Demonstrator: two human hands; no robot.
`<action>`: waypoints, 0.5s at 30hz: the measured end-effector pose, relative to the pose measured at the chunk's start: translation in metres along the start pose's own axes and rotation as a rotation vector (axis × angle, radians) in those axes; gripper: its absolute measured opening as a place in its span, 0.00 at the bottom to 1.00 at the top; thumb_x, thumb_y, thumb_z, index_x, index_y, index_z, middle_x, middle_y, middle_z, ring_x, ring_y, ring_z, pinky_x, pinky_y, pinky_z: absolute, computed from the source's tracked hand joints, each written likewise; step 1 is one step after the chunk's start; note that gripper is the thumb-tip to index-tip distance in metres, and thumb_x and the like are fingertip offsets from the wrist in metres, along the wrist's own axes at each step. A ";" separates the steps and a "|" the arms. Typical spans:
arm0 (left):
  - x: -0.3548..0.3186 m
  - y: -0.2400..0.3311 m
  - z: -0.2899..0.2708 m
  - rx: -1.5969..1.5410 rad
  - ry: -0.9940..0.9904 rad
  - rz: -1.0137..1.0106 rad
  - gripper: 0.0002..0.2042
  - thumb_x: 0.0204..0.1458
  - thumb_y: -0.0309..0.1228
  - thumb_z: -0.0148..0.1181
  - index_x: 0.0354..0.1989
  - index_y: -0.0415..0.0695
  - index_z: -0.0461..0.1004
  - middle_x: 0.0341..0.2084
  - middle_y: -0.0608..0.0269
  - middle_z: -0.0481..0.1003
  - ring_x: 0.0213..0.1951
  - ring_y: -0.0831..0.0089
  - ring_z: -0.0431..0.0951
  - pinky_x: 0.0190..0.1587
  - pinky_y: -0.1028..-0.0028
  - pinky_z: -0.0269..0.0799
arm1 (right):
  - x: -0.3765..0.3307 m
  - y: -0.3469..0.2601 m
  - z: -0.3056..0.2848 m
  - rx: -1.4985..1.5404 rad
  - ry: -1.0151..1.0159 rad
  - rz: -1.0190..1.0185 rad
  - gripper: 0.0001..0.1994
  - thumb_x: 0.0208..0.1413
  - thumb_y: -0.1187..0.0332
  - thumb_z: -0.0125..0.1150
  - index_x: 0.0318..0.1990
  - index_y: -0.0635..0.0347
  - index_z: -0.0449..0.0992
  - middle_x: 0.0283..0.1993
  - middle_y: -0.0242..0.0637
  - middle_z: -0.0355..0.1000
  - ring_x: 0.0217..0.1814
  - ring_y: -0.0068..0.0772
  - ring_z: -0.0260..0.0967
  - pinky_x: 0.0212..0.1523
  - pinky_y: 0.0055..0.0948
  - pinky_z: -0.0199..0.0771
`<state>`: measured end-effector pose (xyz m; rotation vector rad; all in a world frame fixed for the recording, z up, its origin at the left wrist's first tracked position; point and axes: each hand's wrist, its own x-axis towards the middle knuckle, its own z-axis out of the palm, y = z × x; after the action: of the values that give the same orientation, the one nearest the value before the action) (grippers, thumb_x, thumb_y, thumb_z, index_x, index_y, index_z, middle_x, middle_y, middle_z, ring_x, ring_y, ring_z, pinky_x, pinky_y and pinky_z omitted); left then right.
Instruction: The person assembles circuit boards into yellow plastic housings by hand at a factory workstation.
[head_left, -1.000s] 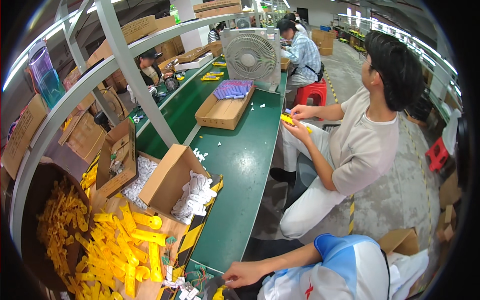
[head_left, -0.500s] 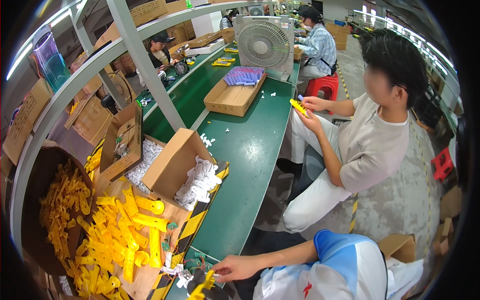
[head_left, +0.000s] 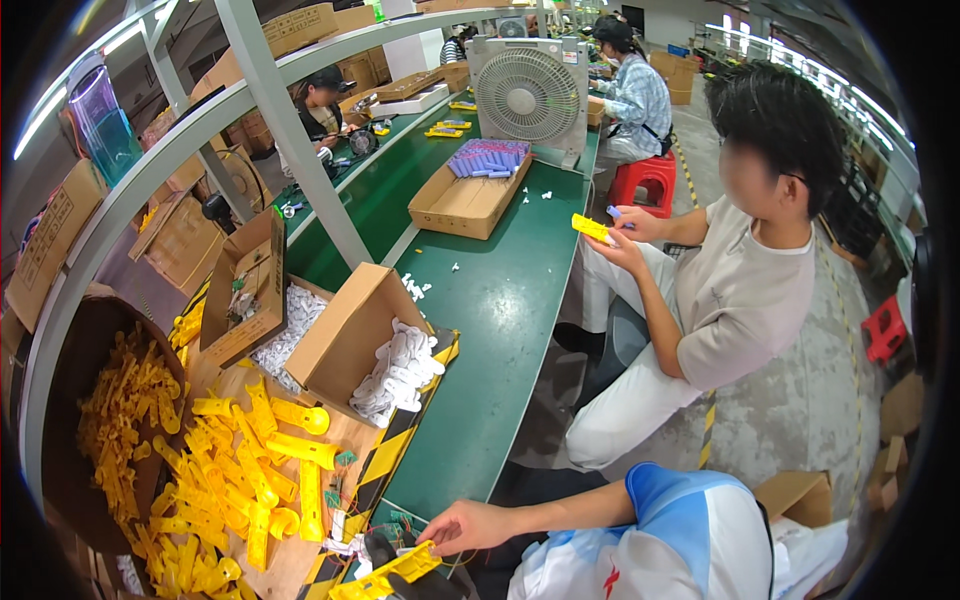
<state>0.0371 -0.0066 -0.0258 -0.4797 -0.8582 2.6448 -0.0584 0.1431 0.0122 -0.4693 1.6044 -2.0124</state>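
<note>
Yellow plastic part [head_left: 385, 573] lies at the bench's near edge under the right hand [head_left: 462, 525], whose fingers curl loosely over it; whether they pinch it I cannot tell. It looks light, stiff and slick, best gripped across its long sides. Left hand unseen. Beyond, a yellow pile [head_left: 235, 470], then boxes [head_left: 345, 330].

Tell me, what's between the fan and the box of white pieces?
A shallow cardboard tray of purple parts and loose white bits, seen in the head view.

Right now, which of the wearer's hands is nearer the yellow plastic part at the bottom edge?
Right. The right hand sits just up-right of the yellow plastic part; the left hand is out of view.
</note>
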 end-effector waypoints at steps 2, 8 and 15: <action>0.001 -0.004 0.001 -0.090 -0.014 -0.042 0.24 0.65 0.46 0.41 0.63 0.44 0.64 0.52 0.47 0.71 0.48 0.50 0.74 0.48 0.54 0.71 | 0.003 0.011 0.001 -0.008 0.019 0.014 0.16 0.59 0.71 0.62 0.53 0.69 0.75 0.43 0.35 0.79 0.42 0.16 0.74 0.45 0.18 0.74; 0.005 -0.012 0.007 -0.348 -0.063 -0.167 0.24 0.65 0.45 0.41 0.63 0.44 0.65 0.52 0.47 0.72 0.47 0.49 0.75 0.48 0.53 0.71 | 0.005 0.015 0.001 0.076 0.172 -0.015 0.13 0.59 0.70 0.62 0.47 0.70 0.76 0.36 0.34 0.78 0.36 0.16 0.73 0.40 0.18 0.74; 0.017 -0.021 0.007 -0.655 -0.100 -0.330 0.23 0.65 0.45 0.41 0.62 0.44 0.65 0.52 0.46 0.72 0.47 0.48 0.75 0.47 0.52 0.71 | -0.004 0.010 -0.007 0.109 0.268 0.013 0.11 0.60 0.72 0.61 0.47 0.69 0.75 0.39 0.35 0.79 0.40 0.16 0.74 0.43 0.18 0.75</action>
<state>0.0234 0.0131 -0.0115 -0.3125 -1.6813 2.0618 -0.0573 0.1498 0.0010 -0.1529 1.6323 -2.2143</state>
